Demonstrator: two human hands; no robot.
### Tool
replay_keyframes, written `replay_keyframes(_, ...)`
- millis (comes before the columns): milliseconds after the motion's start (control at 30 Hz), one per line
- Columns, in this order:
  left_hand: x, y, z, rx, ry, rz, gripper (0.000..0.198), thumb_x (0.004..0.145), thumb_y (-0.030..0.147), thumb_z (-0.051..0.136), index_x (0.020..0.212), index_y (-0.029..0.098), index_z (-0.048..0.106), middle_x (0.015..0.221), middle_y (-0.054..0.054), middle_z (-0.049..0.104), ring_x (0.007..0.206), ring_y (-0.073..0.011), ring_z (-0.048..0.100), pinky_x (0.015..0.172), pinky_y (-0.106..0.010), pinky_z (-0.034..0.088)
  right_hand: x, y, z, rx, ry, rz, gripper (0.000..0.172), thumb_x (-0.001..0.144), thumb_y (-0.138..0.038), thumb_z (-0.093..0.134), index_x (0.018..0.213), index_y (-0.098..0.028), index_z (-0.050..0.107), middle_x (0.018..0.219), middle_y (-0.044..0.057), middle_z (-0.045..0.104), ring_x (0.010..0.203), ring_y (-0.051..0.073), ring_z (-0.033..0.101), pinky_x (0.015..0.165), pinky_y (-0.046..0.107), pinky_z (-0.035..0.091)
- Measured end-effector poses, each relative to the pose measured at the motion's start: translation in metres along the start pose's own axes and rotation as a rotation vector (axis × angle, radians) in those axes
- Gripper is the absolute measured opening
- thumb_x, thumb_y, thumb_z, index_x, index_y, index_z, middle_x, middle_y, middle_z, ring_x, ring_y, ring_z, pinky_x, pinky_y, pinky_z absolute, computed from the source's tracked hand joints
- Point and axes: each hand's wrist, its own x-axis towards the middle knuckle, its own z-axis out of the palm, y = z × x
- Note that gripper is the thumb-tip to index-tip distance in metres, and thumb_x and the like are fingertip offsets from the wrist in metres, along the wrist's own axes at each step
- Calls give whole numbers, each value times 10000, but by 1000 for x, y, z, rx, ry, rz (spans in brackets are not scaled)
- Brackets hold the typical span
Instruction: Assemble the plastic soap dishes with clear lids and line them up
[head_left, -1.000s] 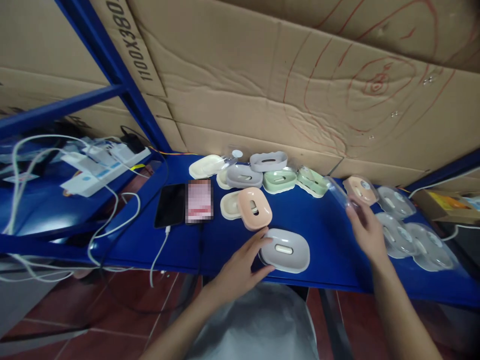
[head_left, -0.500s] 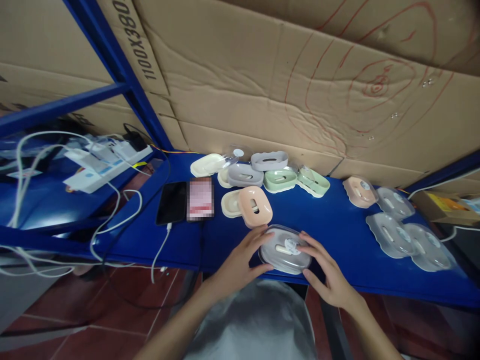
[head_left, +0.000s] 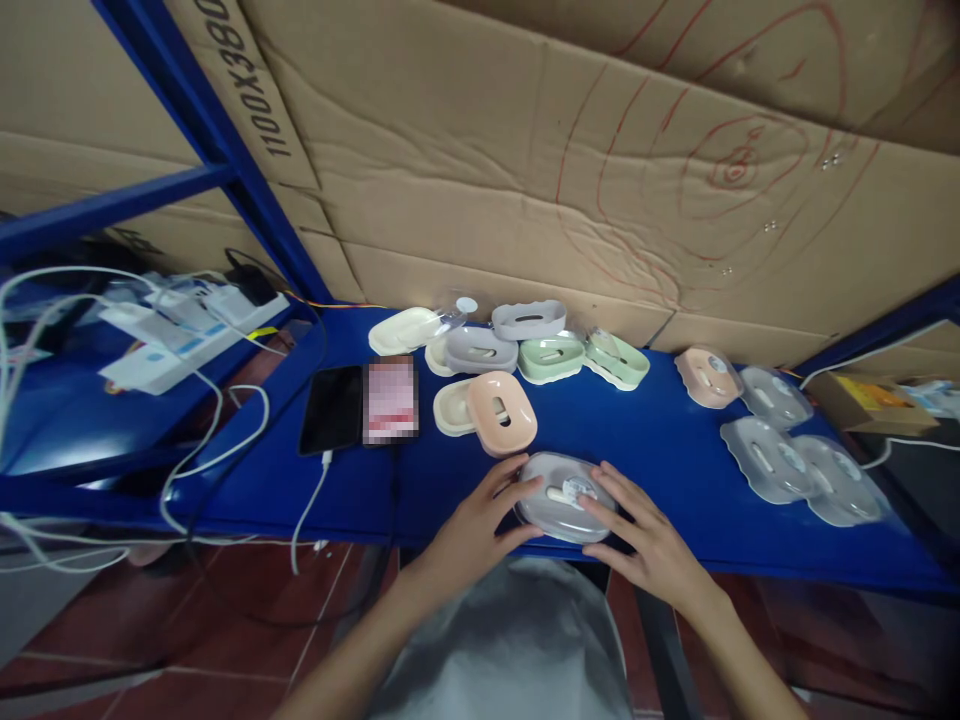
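A grey soap dish (head_left: 553, 515) with a clear lid and a round sticker lies at the table's front edge. My left hand (head_left: 484, 525) grips its left side, thumb at the near edge and fingers toward the back. On the other side, my right hand (head_left: 649, 535) holds it, with fingertips on the lid near the sticker and the thumb low at the near right. Just behind stands a peach soap dish tray (head_left: 517, 405), overlapping a cream base (head_left: 452, 408).
Grey, green and cream dish parts (head_left: 551, 360) line the cardboard wall (head_left: 450, 150). Several lidded dishes (head_left: 765, 460) sit at right. A black phone (head_left: 330, 410) with a white cable lies left, near a power strip (head_left: 187, 340). Blue posts (head_left: 232, 170) frame the table.
My right fingers have slid further over the lid, and the right thumb has come in toward the dish's near edge. The view has shifted slightly.
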Motion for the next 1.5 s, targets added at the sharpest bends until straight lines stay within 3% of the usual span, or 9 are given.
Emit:
replay_keyframes(267,2,8,-3,87,-70,-24,565,991,345,752,1514,355,537,1620,-91,511,1437,-305,604,1177,-503,548,-9,-11,1,-77,-1,17,755,1009,-338,714,1682,-359,371,1715,92,413,1551,345,452,1181,539,546)
replay_keyframes(500,-2,4,5,273,-57,77,555,1069,446,615,1593,356,459,1657,-128,500,1470,-315,581,1166,-515,560,-14,-11,3,-70,9,30,771,1020,-319,700,1695,-377,332,1725,77,397,1574,344,410,1196,538,529)
replay_keyframes(700,1,8,-1,247,-78,45,548,1054,420,652,1572,371,482,1660,-93,502,1499,-292,551,1196,-500,533,-17,-11,7,-45,25,43,772,1033,-307,676,1708,-352,303,1734,105,377,1576,342,414,1196,539,534)
replay_keyframes(933,3,15,-4,255,-93,21,649,1064,379,644,1650,386,366,1704,-79,450,1512,-300,534,1195,-509,530,-28,-7,8,-110,140,198,710,1024,-349,675,1669,-404,385,1690,71,457,1496,370,529,1145,583,574)
replay_keyframes(1100,2,16,-2,274,-67,20,590,1084,347,596,1636,374,391,1662,-61,508,1476,-270,573,1190,-466,539,-44,30,-10,-438,275,585,633,1022,-525,618,1615,-346,489,1581,172,554,1329,476,632,978,677,588)
replay_keyframes(1233,2,14,0,311,-71,29,523,1084,330,594,1591,349,468,1637,-59,535,1452,-268,592,1191,-470,539,-35,77,-25,-597,249,742,610,1051,-541,518,1580,-238,549,1519,234,591,1223,482,676,955,667,574)
replay_keyframes(1367,1,14,0,327,-67,43,455,1086,317,590,1537,305,532,1622,-72,546,1447,-268,593,1190,-475,541,-1,126,-33,-670,224,720,625,1067,-501,460,1594,-170,516,1563,262,552,1378,521,551,1050,725,486)
replay_keyframes(1433,1,15,0,330,-63,54,422,1085,310,589,1506,293,564,1608,-74,558,1438,-265,599,1193,-469,541,23,146,-33,-624,213,627,640,1076,-481,437,1603,-121,483,1613,266,504,1494,501,440,1138,724,413)
replay_keyframes(1500,1,15,1,343,-60,66,388,1084,303,589,1472,279,597,1592,-78,572,1424,-269,609,1191,-471,544,49,162,-29,-516,180,522,640,1082,-473,426,1592,-89,479,1626,254,498,1538,443,411,1216,679,348)
